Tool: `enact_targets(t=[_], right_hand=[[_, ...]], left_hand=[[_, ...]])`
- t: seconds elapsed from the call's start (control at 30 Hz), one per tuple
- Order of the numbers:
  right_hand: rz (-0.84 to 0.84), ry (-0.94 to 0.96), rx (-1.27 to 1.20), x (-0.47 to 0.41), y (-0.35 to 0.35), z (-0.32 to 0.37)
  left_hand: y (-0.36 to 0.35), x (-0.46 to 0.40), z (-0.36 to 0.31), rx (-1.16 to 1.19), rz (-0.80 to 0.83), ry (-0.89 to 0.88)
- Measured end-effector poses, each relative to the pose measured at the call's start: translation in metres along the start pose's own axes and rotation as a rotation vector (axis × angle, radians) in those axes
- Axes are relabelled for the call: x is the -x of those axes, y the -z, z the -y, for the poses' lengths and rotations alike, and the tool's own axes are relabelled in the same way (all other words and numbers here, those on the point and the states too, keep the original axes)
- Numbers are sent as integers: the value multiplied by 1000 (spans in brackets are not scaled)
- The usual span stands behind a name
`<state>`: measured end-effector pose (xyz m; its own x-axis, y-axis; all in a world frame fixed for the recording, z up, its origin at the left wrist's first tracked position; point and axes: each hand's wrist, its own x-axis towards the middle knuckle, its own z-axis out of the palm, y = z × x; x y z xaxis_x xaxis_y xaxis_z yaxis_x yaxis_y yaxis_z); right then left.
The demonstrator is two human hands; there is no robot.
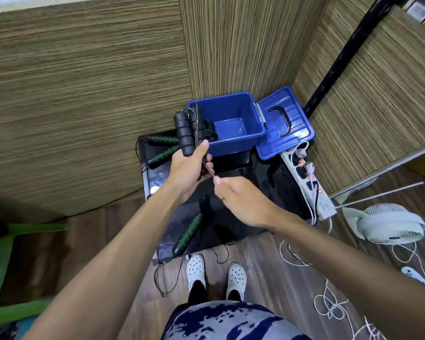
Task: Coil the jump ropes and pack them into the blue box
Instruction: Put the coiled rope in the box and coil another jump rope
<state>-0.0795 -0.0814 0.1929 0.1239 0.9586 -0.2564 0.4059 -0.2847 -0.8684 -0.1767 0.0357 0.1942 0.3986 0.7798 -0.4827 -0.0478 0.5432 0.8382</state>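
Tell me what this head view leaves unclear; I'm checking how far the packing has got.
- Blue box contents: the black handles held in the left hand cover its left side.
- Right hand grip: seen from behind, fingers hidden; the cord it pinches is too thin to follow.
- Rope on the green-striped handle: lost against the black table.
- Loose cords on the floor: blurred, cut by the bottom edge.

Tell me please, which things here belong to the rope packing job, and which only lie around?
Job: black-handled rope gripped in the left hand, right hand pinching its cord; green-striped handles; blue box; its lid.

Lying about: power strip; white fan; green stool; white cord.
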Motion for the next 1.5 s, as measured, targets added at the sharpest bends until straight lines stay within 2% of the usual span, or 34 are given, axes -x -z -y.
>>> enact_targets(t=[0.13,0.23,0.3,0.47,0.53,0.7,0.9,1.0,1.17,1.23,1.3,1.4,1.5], right_hand=[[158,-126,-174,22,6,-30],[293,-180,-290,34,11,-44],[371,-174,-301,37,13,-44],[493,-144,-217,35,0,-38],[494,-174,-171,31,8,-40],[422,-245,60,23,52,-47],[345,-204,150,9,62,-53],[322,-172,189,0,58,-50],[325,-114,154,-23,54,-55],[338,-106,151,-28,60,-54],[392,-129,126,-30,69,-49],[558,-209,148,-35,87,-39],[677,-333,142,-41,102,-27]], left_hand=[[13,-3,-2,111,-46,16],[21,1,-5,185,13,16],[19,7,-6,223,49,18],[1,18,-9,609,95,147],[4,23,-10,530,152,197],[28,42,-2,-30,411,198],[41,52,1,-320,387,314],[42,58,5,-378,455,351],[41,60,20,-328,549,487],[43,61,23,-363,590,477],[43,65,23,-397,660,427],[40,71,23,-399,750,368],[41,76,24,-425,821,318]])
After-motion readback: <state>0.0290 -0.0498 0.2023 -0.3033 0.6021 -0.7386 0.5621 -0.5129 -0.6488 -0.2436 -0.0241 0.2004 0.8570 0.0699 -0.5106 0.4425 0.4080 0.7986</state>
